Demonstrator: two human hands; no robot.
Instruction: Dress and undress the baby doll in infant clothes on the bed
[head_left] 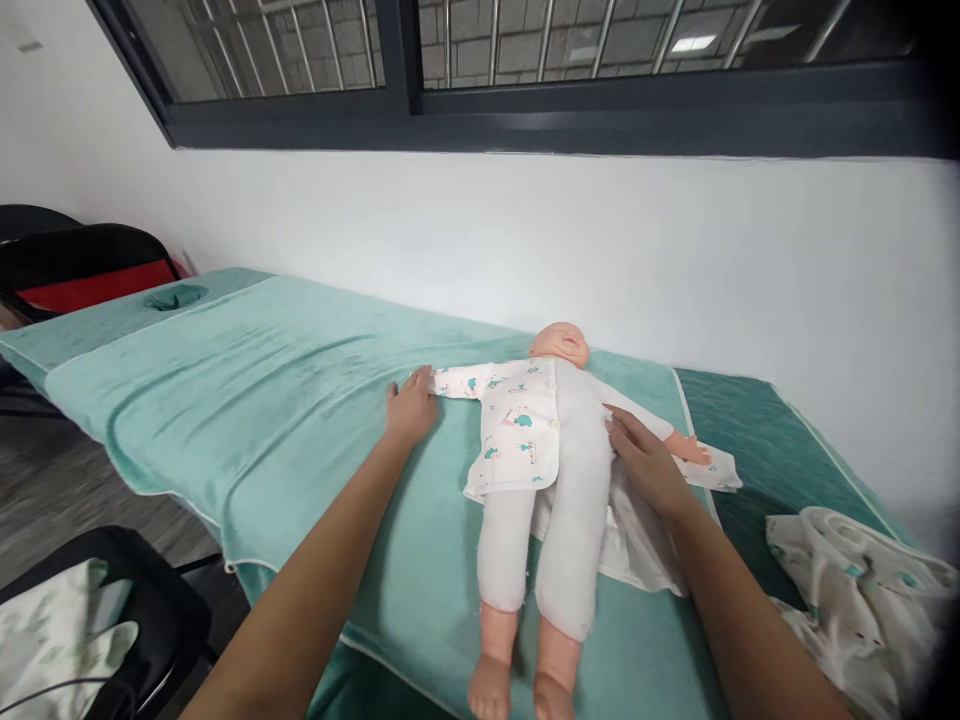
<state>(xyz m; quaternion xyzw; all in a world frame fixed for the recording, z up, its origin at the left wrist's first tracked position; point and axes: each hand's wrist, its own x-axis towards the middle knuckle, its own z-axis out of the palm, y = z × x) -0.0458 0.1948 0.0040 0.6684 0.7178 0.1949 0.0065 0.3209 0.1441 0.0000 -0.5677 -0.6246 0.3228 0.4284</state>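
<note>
A baby doll (585, 480) lies on its back with its head toward the wall, its body and legs white and its feet bare. A white printed baby jacket (517, 430) covers one side of its chest and the arm at the left. The jacket's other half lies spread beneath the doll at the right, leaving that arm uncovered. My left hand (412, 405) closes on the cuff of the worn sleeve; the doll's hand there is hidden. Against the doll's side at the right, my right hand (649, 455) rests with fingers stretched out, between the body and the bare arm.
A green sheet (247, 390) covers the bed, which has a hole near its far left end. Crumpled white printed cloth (862, 590) lies at the right. A black chair (150, 590) at the lower left holds more printed cloth. A white wall and barred window stand behind.
</note>
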